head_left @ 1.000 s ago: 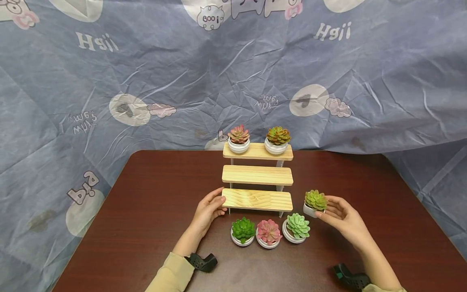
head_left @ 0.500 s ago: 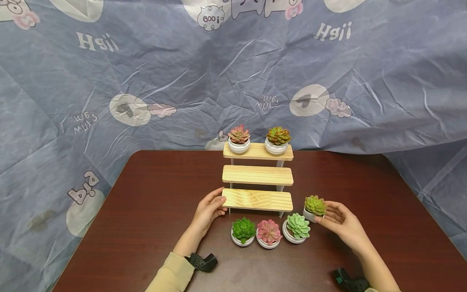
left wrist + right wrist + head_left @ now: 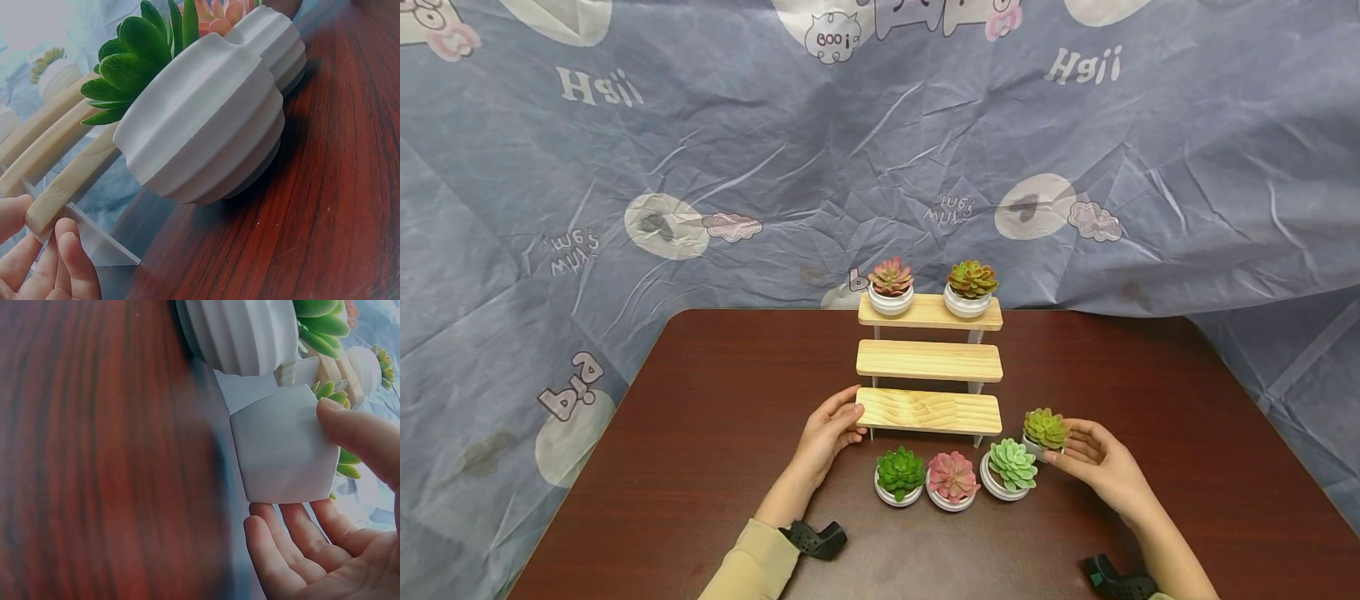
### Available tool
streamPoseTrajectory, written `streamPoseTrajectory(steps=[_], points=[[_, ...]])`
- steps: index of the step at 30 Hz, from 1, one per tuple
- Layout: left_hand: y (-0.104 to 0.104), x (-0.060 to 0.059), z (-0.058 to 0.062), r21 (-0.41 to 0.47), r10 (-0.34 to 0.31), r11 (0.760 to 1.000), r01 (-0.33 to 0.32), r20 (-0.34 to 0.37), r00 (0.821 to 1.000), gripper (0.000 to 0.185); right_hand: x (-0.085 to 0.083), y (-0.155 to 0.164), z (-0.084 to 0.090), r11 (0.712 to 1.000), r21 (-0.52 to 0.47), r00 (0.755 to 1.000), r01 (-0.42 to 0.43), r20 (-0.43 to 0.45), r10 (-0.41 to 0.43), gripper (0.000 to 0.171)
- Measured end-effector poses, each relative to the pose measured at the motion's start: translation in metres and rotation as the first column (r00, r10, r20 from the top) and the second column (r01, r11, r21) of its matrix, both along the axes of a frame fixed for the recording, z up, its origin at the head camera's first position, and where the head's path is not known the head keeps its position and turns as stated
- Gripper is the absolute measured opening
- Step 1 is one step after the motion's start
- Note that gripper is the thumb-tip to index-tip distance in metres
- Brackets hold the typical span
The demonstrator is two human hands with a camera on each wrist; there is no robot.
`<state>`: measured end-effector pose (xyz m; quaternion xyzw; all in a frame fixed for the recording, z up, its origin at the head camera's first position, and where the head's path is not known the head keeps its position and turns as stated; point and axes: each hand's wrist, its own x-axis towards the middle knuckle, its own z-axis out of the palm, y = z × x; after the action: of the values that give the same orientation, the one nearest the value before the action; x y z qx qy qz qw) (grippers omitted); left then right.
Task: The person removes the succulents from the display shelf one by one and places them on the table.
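Holding the small yellow-green artificial succulent in its white faceted pot (image 3: pixel 1045 432) at the lower right of the head view, the right hand (image 3: pixel 1101 465) has its grip closed on the pot, thumb on one flat face and fingers (image 3: pixel 294 540) under the opposite side, as the right wrist view shows. The pot sits low over the dark reddish-brown wooden table (image 3: pixel 700 467), just right of the pale 3-tier wooden step shelf (image 3: pixel 928 360) and beside the light green succulent in a white ribbed pot (image 3: pixel 1011 468); whether it touches the table I cannot tell. The left hand (image 3: pixel 831 429) grips the left end of the shelf's lowest plank, fingers curled round its edge. To do this well, I judge the pot should stay upright, held by its flat walls rather than the leaves, and be kept apart from the neighbouring ribbed pot so it is not nudged; the left hand's hold should keep the light shelf from sliding. 2 more pots stand in that front row, a pink succulent in a white pot (image 3: pixel 952 480) and a dark green succulent in a white ribbed pot (image 3: pixel 899 475), and 2 stand on the top tier. Writing shows only on the crumpled blue printed cloth backdrop (image 3: pixel 625 150), mirrored: "Hgii" at upper left and upper right, "big" at lower left, and smaller lettering too faint to read surely. No brand marks show on the pots or shelf.
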<state>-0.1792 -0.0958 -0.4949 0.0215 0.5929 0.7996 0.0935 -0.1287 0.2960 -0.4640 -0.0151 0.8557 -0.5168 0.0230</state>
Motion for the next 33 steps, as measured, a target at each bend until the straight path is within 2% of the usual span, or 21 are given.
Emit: streamPoseTrajectory(steps=[19,33], points=[[0.0005,-0.0008,-0.0022,-0.004,0.008,1.000,-0.008,-0.010,1.000,0.056,-0.0001,0.0022,-0.0042,1.000,-0.002,1.000,-0.001,0.027,0.001,0.064],[0.0012,-0.0001,-0.0017,0.004,0.021,1.000,-0.021,0.014,1.000,0.052,0.0006,0.0021,-0.0017,1.000,-0.019,1.000,-0.017,0.018,0.018,0.065]])
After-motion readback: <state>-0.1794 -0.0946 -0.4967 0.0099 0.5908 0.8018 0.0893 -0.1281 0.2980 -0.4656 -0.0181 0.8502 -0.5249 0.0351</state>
